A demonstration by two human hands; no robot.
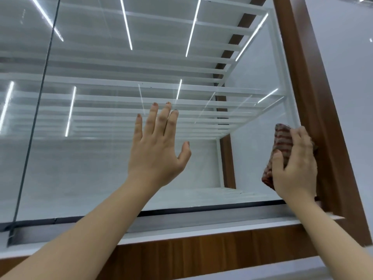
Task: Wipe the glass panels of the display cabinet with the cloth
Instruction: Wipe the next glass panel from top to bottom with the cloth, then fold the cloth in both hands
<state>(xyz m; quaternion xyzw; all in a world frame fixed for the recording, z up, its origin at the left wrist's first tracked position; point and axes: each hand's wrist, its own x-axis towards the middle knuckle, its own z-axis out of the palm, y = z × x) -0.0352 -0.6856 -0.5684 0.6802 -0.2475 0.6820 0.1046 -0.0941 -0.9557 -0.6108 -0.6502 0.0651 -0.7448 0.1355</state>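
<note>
The cloth (279,152) was a folded pad striped in dull red and grey-brown, lying against the right edge of the large glass panel (121,158) just beside the cabinet's brown wooden frame (314,98). The right hand (294,166) pressed it to the glass with fingers spread over its back and the thumb hooked round its near edge, while the left hand (157,152) stood flat with fingers straight and slightly apart, holding nothing, at the middle of the pane. The pad's long axis ran nearly upright, tilted a little along the frame.
</note>
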